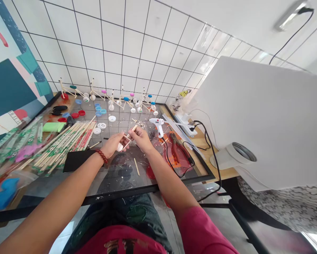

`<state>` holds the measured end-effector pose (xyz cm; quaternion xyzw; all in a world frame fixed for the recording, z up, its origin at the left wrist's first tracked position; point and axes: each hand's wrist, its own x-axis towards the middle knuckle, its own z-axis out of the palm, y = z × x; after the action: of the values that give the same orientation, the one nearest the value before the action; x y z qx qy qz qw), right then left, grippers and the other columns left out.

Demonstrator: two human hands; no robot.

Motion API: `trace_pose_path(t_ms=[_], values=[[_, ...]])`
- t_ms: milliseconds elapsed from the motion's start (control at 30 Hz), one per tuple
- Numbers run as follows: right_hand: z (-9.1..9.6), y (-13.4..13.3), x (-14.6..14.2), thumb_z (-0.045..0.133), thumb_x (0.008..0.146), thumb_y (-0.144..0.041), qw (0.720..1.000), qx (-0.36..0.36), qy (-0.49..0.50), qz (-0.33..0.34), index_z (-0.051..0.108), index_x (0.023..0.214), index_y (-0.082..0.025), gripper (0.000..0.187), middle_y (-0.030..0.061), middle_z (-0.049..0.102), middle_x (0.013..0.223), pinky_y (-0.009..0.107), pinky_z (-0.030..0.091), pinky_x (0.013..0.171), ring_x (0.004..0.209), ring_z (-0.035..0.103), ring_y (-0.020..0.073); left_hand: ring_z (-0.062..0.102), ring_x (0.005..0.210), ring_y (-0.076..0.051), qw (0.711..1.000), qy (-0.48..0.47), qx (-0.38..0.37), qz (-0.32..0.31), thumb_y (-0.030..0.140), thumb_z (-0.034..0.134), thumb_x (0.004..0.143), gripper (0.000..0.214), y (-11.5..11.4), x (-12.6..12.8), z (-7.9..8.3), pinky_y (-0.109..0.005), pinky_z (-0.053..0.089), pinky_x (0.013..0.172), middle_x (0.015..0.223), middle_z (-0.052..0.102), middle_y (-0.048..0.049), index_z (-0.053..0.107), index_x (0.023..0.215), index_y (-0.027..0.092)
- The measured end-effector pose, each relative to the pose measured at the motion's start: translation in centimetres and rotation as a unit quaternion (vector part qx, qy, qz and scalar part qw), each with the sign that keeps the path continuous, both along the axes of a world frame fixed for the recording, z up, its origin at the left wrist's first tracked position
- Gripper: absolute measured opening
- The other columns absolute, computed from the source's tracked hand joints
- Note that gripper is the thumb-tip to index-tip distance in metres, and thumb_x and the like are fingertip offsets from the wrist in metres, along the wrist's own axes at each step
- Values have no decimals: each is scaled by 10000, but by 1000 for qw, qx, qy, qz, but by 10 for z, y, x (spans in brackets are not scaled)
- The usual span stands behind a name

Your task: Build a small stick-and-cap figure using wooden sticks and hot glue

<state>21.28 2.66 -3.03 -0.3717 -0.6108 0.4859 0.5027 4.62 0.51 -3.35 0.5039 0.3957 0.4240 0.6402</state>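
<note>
My left hand [114, 144] is closed on a small frame of pale wooden sticks [126, 141] with a white bottle cap [119, 147] beside its fingers. Pinching the same frame from the other side is my right hand [141, 139], close to the upper sticks. Parts of the frame are hidden by my fingers. A loose stick [136, 166] lies on the glass tabletop below my hands. Right of them stands a white glue gun [157, 123] with a black cord. More white caps [101, 125] lie behind my left hand, among small scraps.
Several small stick bicycles [126, 99] with cap wheels line the tiled wall. Wrapped chopsticks [65, 144] lie at left near blue caps [98, 108], red caps [81, 113] and a black pad [77, 160]. Red-handled pliers [178, 150] and a power strip [186, 125] are at right.
</note>
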Motion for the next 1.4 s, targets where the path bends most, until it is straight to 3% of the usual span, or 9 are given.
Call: trace_pose_path(t_ms=[233, 433, 567, 700, 800, 1000, 1200, 1400], values=[[7, -2, 7, 689, 828, -811, 999, 18, -16, -34, 725, 842, -227, 585, -10, 541, 725, 328, 436, 710, 719, 505, 169, 604, 451, -169, 999, -25, 6, 31, 655, 674, 924, 493, -1, 1, 1, -276, 411, 426, 621, 679, -45, 674, 764, 188], [8, 0, 7, 653, 762, -911, 1000, -3, -6, -30, 763, 820, -229, 693, -8, 545, 711, 331, 430, 671, 685, 468, 167, 633, 531, -167, 998, -54, 7, 17, 601, 749, 879, 448, -2, 1, 5, -294, 505, 526, 674, 695, -43, 698, 777, 167], [7, 0, 7, 695, 773, -857, 999, -4, 10, -32, 771, 795, -242, 621, -3, 555, 691, 339, 451, 674, 676, 480, 174, 610, 579, -154, 998, -63, 3, 16, 564, 850, 789, 425, -3, 3, 6, -282, 487, 560, 687, 701, -44, 724, 759, 159], [9, -2, 8, 723, 823, -746, 999, 6, 9, -40, 792, 897, -244, 513, -1, 588, 716, 335, 474, 700, 702, 513, 179, 641, 642, -173, 998, -54, -13, 38, 529, 908, 734, 404, -4, 3, 5, -296, 492, 612, 747, 744, -72, 772, 806, 155], [11, -4, 9, 750, 818, -706, 999, 13, 2, -49, 774, 918, -236, 481, -2, 599, 732, 332, 465, 707, 706, 516, 175, 654, 662, -183, 997, -57, -19, 47, 494, 931, 714, 384, -4, 3, 6, -306, 492, 630, 772, 764, -86, 791, 827, 156], [14, -6, 9, 837, 790, -630, 999, 24, 28, -37, 659, 723, -236, 438, -10, 587, 714, 320, 462, 722, 709, 520, 166, 650, 671, -170, 993, -83, -25, 82, 483, 941, 708, 380, -4, 4, 8, -289, 503, 635, 757, 753, -68, 761, 788, 158], [17, -8, 7, 866, 706, -707, 999, 5, 21, -43, 647, 763, -248, 512, -12, 600, 707, 318, 475, 686, 706, 529, 176, 648, 681, -172, 992, -108, -29, 53, 485, 909, 762, 367, -5, 6, 10, -292, 514, 642, 759, 734, -66, 747, 789, 157], [19, -9, 10, 843, 727, -710, 999, 12, 8, -44, 637, 776, -249, 507, -17, 582, 698, 319, 466, 668, 681, 512, 168, 634, 662, -157, 995, -77, -26, 53, 448, 940, 740, 346, -7, 5, 10, -276, 494, 615, 773, 734, -69, 755, 782, 159]])
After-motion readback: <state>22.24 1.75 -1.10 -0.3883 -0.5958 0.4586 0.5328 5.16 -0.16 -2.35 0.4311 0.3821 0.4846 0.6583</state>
